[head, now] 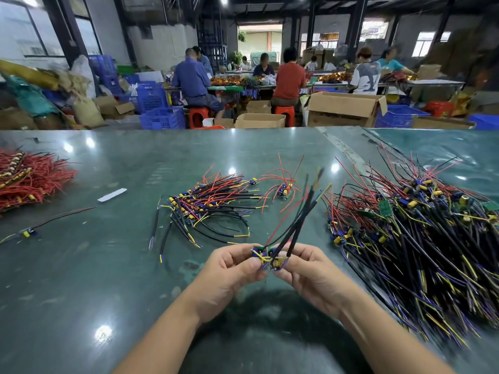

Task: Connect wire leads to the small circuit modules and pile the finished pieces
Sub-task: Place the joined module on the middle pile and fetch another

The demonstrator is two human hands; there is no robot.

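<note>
My left hand [232, 268] and my right hand [305, 268] meet above the green table [113, 265], each pinching a small circuit module [270, 259] with blue and yellow parts. Black and red wire leads [299, 214] rise from the modules and fan up to the right, blurred at their tips. A small pile of wired modules [205, 206] lies just beyond my hands. A big heap of modules with black, yellow and purple leads [421, 238] covers the table at the right.
A small cluster with red leads [283, 188] lies behind the middle pile. A mass of red wires [29, 176] sits at the far left, a single wired module [27, 233] and a white strip [112, 195] near it. Several people work at tables beyond.
</note>
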